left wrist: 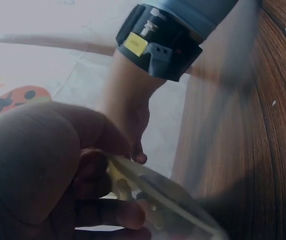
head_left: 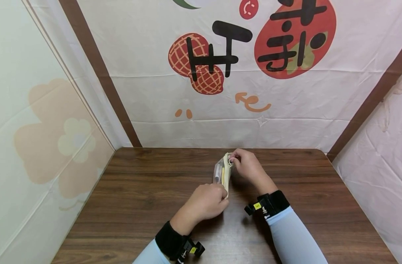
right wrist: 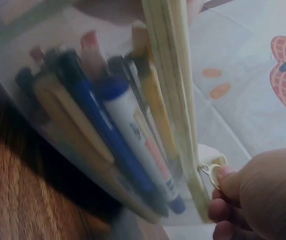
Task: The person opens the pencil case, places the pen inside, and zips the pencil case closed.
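A see-through pencil case [head_left: 218,173] with a cream zipper [right wrist: 175,90] stands on edge between both hands, over the table's far half. My left hand [head_left: 205,201] grips its near end, fingers curled round the corner. At the far end, my right hand [head_left: 250,167] pinches the ring-shaped zipper pull [right wrist: 214,175] between thumb and finger. Through the clear side in the right wrist view show a white marker [right wrist: 137,137] with blue ends, a blue pen [right wrist: 100,125], a tan pen [right wrist: 70,117] and something yellow. In the left wrist view, the case [left wrist: 170,197] is partly hidden behind my fingers.
The dark wood table [head_left: 138,205] spreads around the hands. A white printed cloth [head_left: 148,95] hangs behind its far edge, with more cloth at the left and right sides. Each wrist wears a black strap [head_left: 273,203] with a small camera.
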A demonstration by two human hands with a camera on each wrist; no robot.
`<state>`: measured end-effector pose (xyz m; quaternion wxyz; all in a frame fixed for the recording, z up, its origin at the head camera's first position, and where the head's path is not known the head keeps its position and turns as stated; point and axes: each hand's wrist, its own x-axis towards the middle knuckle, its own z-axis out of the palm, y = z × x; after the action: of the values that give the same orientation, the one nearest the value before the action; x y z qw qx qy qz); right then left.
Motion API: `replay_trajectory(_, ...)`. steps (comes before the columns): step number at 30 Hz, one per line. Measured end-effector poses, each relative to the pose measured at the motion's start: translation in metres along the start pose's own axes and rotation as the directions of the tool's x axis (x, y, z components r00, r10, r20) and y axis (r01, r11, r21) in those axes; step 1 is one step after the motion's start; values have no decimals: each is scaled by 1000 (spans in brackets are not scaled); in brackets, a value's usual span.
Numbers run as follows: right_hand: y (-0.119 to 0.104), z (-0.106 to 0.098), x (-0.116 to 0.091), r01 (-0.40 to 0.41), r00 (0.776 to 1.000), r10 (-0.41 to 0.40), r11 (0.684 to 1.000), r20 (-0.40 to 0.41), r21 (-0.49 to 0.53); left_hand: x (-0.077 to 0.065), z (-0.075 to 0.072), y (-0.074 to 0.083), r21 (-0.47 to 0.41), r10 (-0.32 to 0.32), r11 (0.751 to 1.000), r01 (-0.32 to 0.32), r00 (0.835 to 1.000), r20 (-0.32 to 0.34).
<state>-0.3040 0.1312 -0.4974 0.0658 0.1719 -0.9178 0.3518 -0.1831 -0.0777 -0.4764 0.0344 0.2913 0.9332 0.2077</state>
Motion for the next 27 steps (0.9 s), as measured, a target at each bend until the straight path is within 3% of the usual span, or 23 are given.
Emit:
replay_trajectory(10, 11, -6, 1, -116, 983, 115, 993, -144, 0, -7, -4, 10, -13, 62, 998, -61, 982, 180)
replay_trajectory(21, 12, -4, -1, -178, 972, 184, 982, -147, 55, -11, -5, 18, 3, 111, 993, -115, 970, 218)
replay_trajectory(27, 16, 1, -1, -172, 972, 178, 984, -151, 55, -12, -6, 21, -29, 107, 994, -103, 963, 247)
